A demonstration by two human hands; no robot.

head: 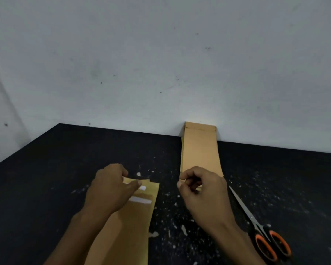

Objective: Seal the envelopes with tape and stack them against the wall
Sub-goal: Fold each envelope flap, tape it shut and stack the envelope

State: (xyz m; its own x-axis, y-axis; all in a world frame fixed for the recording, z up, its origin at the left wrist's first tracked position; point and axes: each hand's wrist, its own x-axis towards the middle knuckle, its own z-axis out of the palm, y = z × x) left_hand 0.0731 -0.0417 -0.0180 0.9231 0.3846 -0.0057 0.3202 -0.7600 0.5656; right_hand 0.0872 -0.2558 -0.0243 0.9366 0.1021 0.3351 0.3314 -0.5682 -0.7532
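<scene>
My left forearm and hand cover much of the near envelope (139, 222); its lower end runs out of the bottom edge of the view, and its left long edge is hidden under my arm. My right hand covers the near end of the envelope stack (200, 152), so where that stack ends on the tabletop (55, 159) cannot be seen. The scissors' (256, 222) blade tips pass behind my right wrist. The picture is soft, so fine detail of the tape is hard to make out.

Left hand (111, 188): fingers curled over the far end of the near envelope, thumb (136, 183) lying on top of the flap, pinching that end. Two white tape strips (139, 199) lie across the envelope just below the thumb; the upper one is partly covered.

Right hand (203, 190): fingers curled inward, thumb and forefinger tips brought close together at the left side of the hand. Whether they hold anything cannot be told. The hand sits over the near end of the stack; contact with it cannot be confirmed.

The stack lies on the tabletop to the right of centre, its far end bent up against the wall (161, 64). The near envelope lies flat, left of the stack and apart from it. The scissors lie at the right, orange-lined handles nearest me. White flecks are scattered over the dark tabletop.
</scene>
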